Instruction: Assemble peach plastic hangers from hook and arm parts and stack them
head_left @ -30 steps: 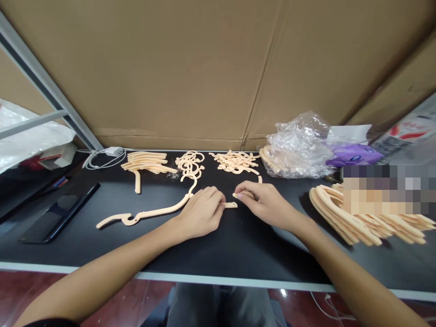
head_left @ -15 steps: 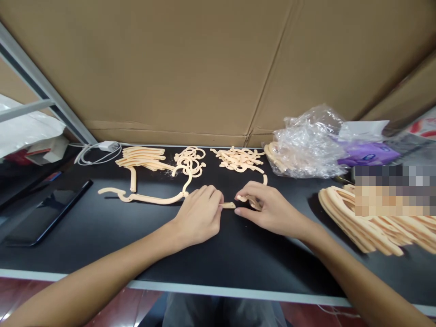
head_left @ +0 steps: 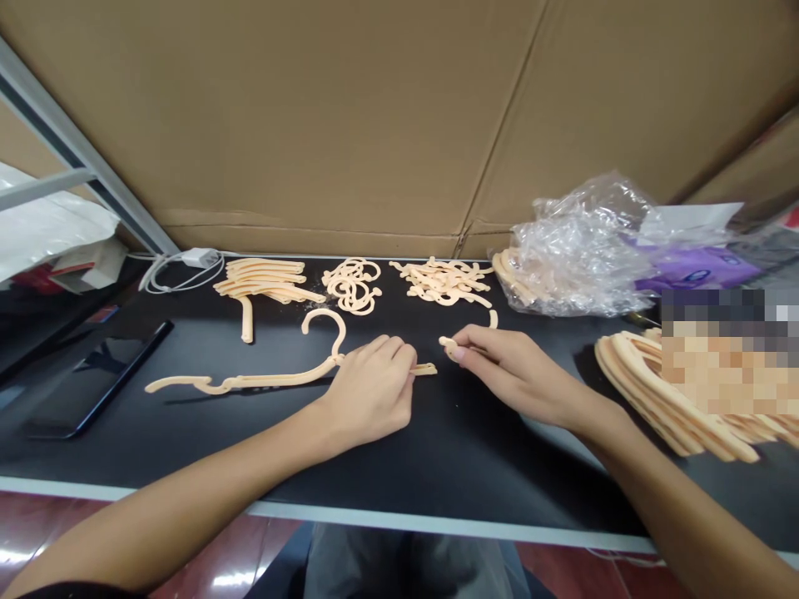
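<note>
My left hand is closed round the middle of a peach plastic hanger half with a hook on top; its arm runs out to the left over the black table and a short stub sticks out to the right of my fingers. A little to the right, my right hand pinches a small peach piece between thumb and forefinger. The two hands are a few centimetres apart.
Along the back lie a stack of hanger arms, a heap of hooks and a heap of small pieces. A clear plastic bag sits back right, stacked hangers right, a phone left, cardboard behind.
The hanger in my left hand has swung round so its hook now stands clear of the hook heap. My right hand has shifted slightly right with the small piece.
</note>
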`<state>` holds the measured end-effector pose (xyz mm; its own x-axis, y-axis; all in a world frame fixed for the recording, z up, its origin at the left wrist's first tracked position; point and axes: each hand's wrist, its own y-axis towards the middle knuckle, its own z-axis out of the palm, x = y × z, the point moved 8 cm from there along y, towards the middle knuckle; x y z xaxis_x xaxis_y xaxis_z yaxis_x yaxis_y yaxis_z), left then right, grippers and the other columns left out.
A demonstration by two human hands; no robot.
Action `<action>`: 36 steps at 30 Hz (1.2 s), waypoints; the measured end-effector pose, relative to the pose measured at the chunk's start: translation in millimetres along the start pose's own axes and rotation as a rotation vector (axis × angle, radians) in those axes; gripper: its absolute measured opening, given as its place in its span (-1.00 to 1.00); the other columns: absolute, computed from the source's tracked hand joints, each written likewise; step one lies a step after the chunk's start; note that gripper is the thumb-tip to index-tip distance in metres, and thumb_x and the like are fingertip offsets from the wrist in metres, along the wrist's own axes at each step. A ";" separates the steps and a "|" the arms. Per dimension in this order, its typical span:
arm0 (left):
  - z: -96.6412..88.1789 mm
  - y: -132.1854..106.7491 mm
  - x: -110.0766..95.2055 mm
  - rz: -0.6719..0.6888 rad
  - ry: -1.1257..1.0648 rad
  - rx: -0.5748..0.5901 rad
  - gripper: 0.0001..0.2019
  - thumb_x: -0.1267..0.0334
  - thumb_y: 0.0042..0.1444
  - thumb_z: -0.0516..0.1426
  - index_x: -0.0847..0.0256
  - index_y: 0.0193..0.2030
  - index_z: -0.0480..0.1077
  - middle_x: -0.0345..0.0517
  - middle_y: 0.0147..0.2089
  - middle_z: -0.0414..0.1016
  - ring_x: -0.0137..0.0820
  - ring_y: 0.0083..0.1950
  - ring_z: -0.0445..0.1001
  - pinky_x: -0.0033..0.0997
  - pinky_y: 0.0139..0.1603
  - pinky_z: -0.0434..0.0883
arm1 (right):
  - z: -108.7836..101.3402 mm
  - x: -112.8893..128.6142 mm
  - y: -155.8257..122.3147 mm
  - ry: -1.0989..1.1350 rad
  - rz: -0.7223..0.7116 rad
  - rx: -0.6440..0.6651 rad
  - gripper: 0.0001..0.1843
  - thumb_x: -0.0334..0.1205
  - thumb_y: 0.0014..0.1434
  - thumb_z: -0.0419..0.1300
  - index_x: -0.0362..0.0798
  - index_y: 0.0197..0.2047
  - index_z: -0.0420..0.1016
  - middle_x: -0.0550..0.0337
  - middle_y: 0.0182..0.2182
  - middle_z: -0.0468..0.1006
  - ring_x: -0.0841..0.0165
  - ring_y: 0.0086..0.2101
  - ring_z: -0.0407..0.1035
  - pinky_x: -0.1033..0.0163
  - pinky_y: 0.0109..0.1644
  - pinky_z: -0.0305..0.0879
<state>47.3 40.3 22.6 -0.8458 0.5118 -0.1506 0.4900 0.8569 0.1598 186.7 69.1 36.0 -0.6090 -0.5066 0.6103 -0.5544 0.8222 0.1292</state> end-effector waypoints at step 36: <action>0.8 -3.8 -8.1 0.263 -0.145 -0.210 -0.86 0.44 0.30 0.02 0.25 -0.29 0.33 -0.09 -0.29 0.47 -0.33 -0.28 0.41 -0.35 -0.31 0.34 | 21.3 -21.3 2.7 -0.192 0.037 0.258 -0.60 -0.03 0.35 -0.02 -0.03 -0.47 0.32 0.29 -0.49 0.44 0.42 -0.42 0.26 0.25 -0.28 0.01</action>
<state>52.5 33.0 22.4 -0.6504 0.7293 -0.2122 0.6204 0.6713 0.4056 186.1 76.7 6.7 -0.7139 -0.5373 0.4491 -0.6403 0.7604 -0.1081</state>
